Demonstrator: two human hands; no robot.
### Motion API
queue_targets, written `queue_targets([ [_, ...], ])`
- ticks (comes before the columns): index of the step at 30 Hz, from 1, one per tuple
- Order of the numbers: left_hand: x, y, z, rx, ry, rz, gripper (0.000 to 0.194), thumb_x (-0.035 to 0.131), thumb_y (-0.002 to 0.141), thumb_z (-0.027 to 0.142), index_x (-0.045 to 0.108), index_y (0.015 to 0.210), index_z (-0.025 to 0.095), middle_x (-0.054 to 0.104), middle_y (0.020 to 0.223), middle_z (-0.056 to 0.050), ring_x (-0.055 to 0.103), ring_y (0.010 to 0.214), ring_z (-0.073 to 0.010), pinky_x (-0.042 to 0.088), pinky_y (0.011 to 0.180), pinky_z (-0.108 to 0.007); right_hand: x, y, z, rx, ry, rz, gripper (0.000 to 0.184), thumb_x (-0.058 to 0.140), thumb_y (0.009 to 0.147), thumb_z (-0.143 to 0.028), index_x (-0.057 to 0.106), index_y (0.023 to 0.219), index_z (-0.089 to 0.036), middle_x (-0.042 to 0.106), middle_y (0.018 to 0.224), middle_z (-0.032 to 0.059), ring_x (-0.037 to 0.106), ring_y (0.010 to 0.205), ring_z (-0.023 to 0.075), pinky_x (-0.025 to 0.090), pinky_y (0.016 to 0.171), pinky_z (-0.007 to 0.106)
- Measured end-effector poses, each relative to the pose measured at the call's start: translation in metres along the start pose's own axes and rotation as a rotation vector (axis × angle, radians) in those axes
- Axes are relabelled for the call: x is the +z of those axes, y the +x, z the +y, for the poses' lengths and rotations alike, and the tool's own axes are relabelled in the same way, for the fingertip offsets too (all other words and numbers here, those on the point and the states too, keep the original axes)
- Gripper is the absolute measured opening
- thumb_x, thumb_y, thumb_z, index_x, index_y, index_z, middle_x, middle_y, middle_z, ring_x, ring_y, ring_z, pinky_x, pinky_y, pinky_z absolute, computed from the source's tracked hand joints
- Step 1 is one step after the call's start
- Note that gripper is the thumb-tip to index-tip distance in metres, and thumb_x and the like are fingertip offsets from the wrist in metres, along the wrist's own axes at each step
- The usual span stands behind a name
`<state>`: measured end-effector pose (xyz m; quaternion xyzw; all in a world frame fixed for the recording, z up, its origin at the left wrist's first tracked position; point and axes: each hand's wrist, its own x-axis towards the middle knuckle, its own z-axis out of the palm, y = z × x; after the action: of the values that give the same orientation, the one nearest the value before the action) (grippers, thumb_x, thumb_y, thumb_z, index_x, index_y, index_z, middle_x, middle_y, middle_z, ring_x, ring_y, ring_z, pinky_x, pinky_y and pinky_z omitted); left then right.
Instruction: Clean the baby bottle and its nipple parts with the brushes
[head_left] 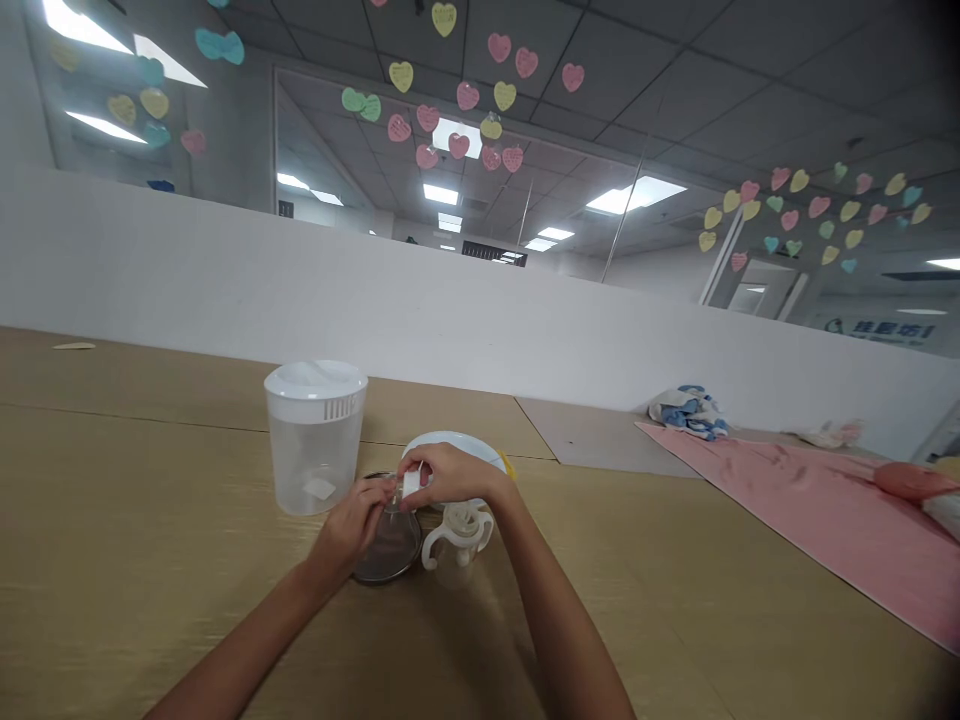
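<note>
Over a dark dish (391, 542), left hand (351, 525) and right hand (454, 476) pinch a white tab (411, 484).

A white partition (300, 290) runs behind the tan surface (127, 520). Above it, paper hearts (465, 120) dot glass panes (592, 250) under a tiled ceiling (780, 60) with bright lights (630, 195). A pink mat (795, 510) lies at right.

Matt translucent plastic pitcher (315, 450); dish (390, 545) perhaps of glossy metal.
</note>
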<state>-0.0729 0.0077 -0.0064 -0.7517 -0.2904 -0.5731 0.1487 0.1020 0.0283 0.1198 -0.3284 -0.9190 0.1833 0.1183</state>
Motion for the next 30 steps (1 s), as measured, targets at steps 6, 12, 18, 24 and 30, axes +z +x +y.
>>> queue_targets([
  [6,-0.005,0.0,-0.01,0.173,0.062,-0.065,0.018,0.04,0.089,0.012,0.052,0.1,0.02,0.066,0.094,-0.006,0.062,0.092,-0.0142,0.053,0.081,-0.027,-0.01,-0.011,-0.018,0.05,-0.103,-0.023,0.036,0.07,0.061,-0.046,0.058,0.085,-0.022,0.055,0.083,-0.0024,0.051,0.072,0.0126,0.035,0.059,0.022],
  [12,-0.003,-0.001,-0.006,0.202,0.078,-0.102,0.015,0.041,0.089,0.014,0.054,0.095,0.018,0.066,0.09,-0.008,0.062,0.091,-0.0153,0.053,0.08,-0.028,-0.014,-0.018,-0.022,0.091,-0.152,-0.081,0.036,0.071,0.059,-0.045,0.057,0.083,-0.023,0.055,0.083,-0.0035,0.05,0.071,0.0121,0.033,0.058,0.021],
  [18,0.002,-0.009,-0.014,0.113,-0.026,-0.102,0.012,0.045,0.088,0.02,0.056,0.087,0.02,0.066,0.087,-0.006,0.062,0.089,-0.0148,0.054,0.078,-0.028,-0.018,-0.024,-0.032,0.13,-0.206,-0.084,0.034,0.071,0.06,-0.042,0.057,0.085,-0.023,0.057,0.088,-0.0026,0.051,0.078,0.0146,0.032,0.06,0.022],
  [24,0.0,-0.011,-0.014,-0.03,-0.091,-0.16,0.017,0.045,0.087,0.028,0.059,0.082,0.02,0.067,0.088,-0.006,0.063,0.089,-0.0163,0.054,0.078,-0.03,-0.015,-0.026,-0.041,0.184,-0.338,-0.04,0.035,0.068,0.064,-0.042,0.057,0.091,-0.022,0.062,0.083,-0.0005,0.055,0.079,0.0181,0.034,0.079,0.032],
  [30,-0.005,-0.012,-0.008,-0.112,-0.078,-0.169,0.022,0.042,0.088,0.032,0.061,0.088,0.021,0.068,0.088,-0.005,0.064,0.086,-0.0171,0.055,0.074,-0.029,-0.01,-0.027,-0.054,0.207,-0.528,-0.049,0.038,0.068,0.067,-0.04,0.06,0.098,-0.019,0.066,0.095,0.0053,0.059,0.09,0.0234,0.034,0.085,0.039],
])
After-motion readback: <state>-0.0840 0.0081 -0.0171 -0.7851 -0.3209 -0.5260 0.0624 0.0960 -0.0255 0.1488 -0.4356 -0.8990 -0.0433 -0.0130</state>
